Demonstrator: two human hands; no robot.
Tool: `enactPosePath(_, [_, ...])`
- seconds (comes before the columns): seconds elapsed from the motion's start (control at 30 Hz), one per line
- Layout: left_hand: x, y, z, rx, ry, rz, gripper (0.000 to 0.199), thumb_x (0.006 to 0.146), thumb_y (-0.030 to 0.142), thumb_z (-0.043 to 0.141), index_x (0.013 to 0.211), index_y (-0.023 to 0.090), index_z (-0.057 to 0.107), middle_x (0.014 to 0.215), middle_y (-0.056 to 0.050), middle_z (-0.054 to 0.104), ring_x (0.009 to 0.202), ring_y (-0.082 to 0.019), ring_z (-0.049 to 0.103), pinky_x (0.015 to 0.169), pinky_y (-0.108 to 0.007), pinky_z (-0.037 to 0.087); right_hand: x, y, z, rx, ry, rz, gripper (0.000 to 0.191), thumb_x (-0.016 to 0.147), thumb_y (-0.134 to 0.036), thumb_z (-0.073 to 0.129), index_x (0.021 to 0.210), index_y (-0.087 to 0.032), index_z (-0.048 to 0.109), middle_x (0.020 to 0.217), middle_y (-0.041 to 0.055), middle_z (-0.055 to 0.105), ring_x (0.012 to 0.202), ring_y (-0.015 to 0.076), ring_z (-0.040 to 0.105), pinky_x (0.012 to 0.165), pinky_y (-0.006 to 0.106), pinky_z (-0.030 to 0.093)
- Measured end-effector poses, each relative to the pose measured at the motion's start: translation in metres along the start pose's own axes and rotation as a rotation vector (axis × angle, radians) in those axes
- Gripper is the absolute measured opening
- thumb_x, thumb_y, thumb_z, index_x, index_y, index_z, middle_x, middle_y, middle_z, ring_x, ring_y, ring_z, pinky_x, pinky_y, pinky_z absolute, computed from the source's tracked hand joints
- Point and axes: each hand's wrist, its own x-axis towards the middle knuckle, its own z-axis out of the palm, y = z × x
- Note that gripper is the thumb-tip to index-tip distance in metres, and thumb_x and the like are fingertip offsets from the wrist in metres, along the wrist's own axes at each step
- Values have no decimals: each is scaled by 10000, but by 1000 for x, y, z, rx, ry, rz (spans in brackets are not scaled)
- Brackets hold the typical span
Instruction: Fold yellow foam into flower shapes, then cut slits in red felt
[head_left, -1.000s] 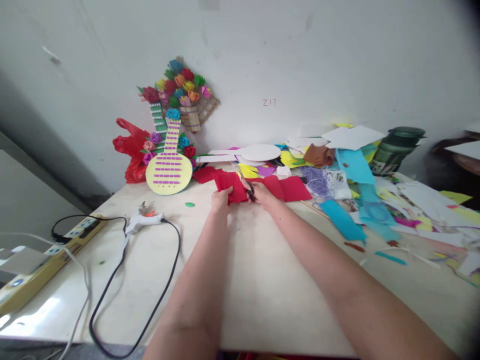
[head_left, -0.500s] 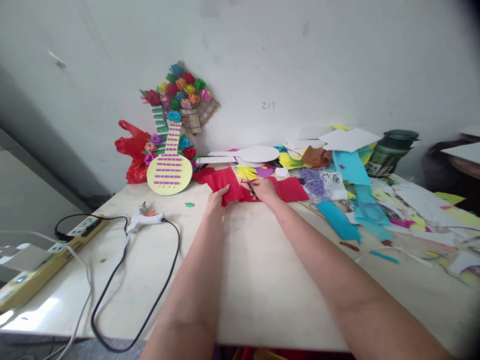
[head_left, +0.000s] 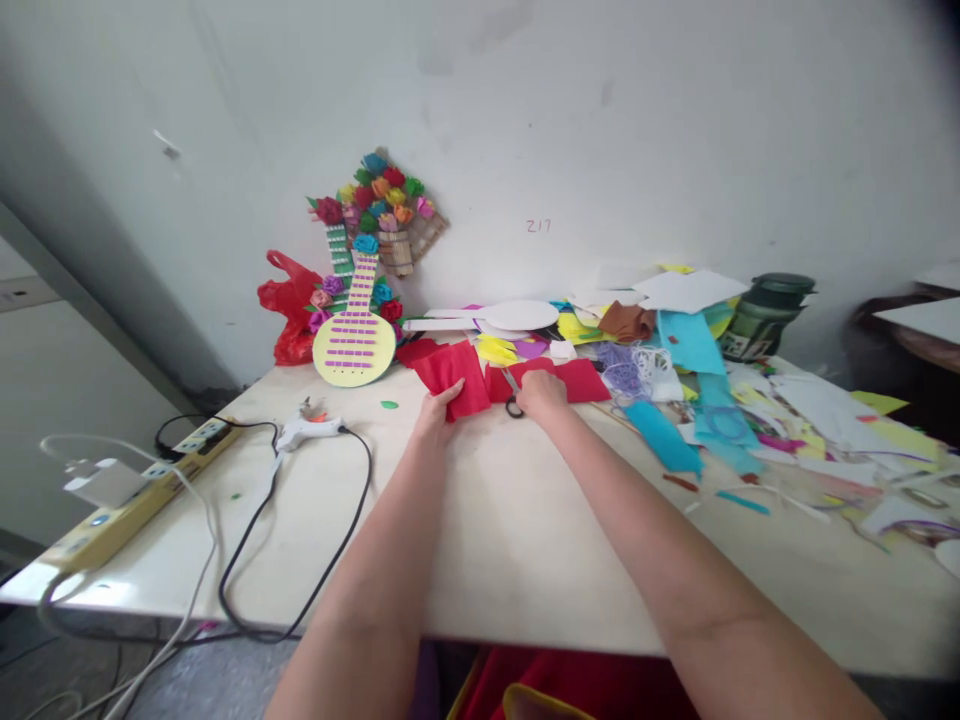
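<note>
My left hand (head_left: 436,412) grips a piece of red crepe paper (head_left: 454,376), thumb on top and fingers underneath. Just to the right, my right hand (head_left: 543,392) is closed with its fingers curled down at the scissors (head_left: 514,406). One black handle loop and part of the metal blades show beside the fingers, the blades pointing up and left. Behind and beneath this hand lies a longer red paper strip (head_left: 586,382). More red paper (head_left: 418,352) rests to the left, behind the held piece.
A white glue gun (head_left: 309,430) with a black cord lies left, near a yellow power strip (head_left: 187,462). A yellow paper lute (head_left: 354,348) leans by paper flowers (head_left: 382,195) at the wall. Paper scraps, yarn (head_left: 624,370) and a dark green bottle (head_left: 769,315) crowd the right.
The held red piece is now apart from the longer strip, with a gap between them. My right hand has shifted right, and the scissors have turned, showing a handle loop. The view has tilted slightly.
</note>
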Motion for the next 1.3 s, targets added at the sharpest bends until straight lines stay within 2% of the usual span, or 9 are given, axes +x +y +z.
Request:
enactPosePath(0.07, [-7, 1, 1, 8, -14, 2, 405, 589, 167, 748, 969, 112, 618, 965, -116, 677, 902, -250, 638, 861, -384, 504, -7, -3, 1, 161, 45, -11, 226, 799, -293, 513, 818, -118, 654, 913, 165, 648, 895, 259, 603, 715, 319, 440])
enactPosePath(0.13, [-15, 1, 4, 18, -47, 11, 404, 596, 174, 745, 975, 114, 619, 977, -117, 675, 907, -255, 636, 868, -391, 500, -12, -5, 5, 486, -10, 6, 380, 844, -438, 406, 764, -144, 634, 808, 116, 656, 773, 208, 613, 632, 283, 446])
enactPosePath(0.2, [-21, -1, 7, 22, -92, 13, 412, 605, 184, 740, 993, 121, 616, 993, -116, 672, 908, -260, 636, 873, -408, 494, -17, -8, 11, 801, -125, 48, 475, 805, -570, 382, 701, -162, 602, 671, 65, 628, 617, 170, 585, 537, 263, 424])
enactPosePath(0.3, [-29, -5, 12, 26, -137, 1, 428, 602, 187, 742, 1004, 121, 613, 996, -118, 671, 906, -265, 636, 891, -425, 478, -24, -12, 22, 974, -99, 26, 461, 686, -625, 510, 566, -180, 521, 515, 3, 522, 521, 140, 497, 493, 252, 368])
enactPosePath(0.47, [-38, -8, 16, 50, -150, -27, 435, 590, 193, 748, 999, 118, 620, 971, -113, 678, 906, -261, 636, 884, -398, 481, -31, -16, 34, 1041, 169, -57, 443, 640, -517, 599, 477, -197, 340, 444, -65, 286, 472, 85, 298, 474, 236, 250])
enactPosePath(0.53, [-39, -5, 15, 41, -126, -52, 409, 616, 239, 731, 993, 123, 622, 967, -108, 679, 902, -259, 638, 860, -390, 495, -32, -14, 36, 1044, 203, -107, 436, 658, -469, 586, 474, -197, 298, 451, -69, 241, 471, 80, 253, 473, 238, 220])
enactPosePath(0.77, [-27, 2, 5, 48, 27, -53, 314, 581, 237, 739, 843, 93, 641, 793, -111, 696, 833, -258, 653, 787, -364, 521, -28, -5, 41, 1094, 144, -118, 372, 661, -412, 555, 484, -198, 306, 461, -68, 248, 476, 83, 249, 474, 239, 206])
enactPosePath(1.13, [-26, 11, -1, 115, 79, 62, 291, 482, 284, 790, 619, 140, 577, 591, -25, 646, 546, -158, 613, 559, -269, 484, -25, 1, 44, 1176, 72, -29, 223, 596, -307, 529, 492, -201, 363, 445, -67, 325, 473, 94, 315, 469, 234, 232])
enactPosePath(1.3, [-29, 14, 6, 180, 76, 108, 346, 430, 300, 809, 578, 141, 540, 541, -3, 619, 487, -117, 566, 507, -231, 436, -28, -1, 40, 1277, 83, -10, 291, 591, -316, 563, 507, -203, 308, 447, -79, 316, 459, 84, 307, 458, 230, 235])
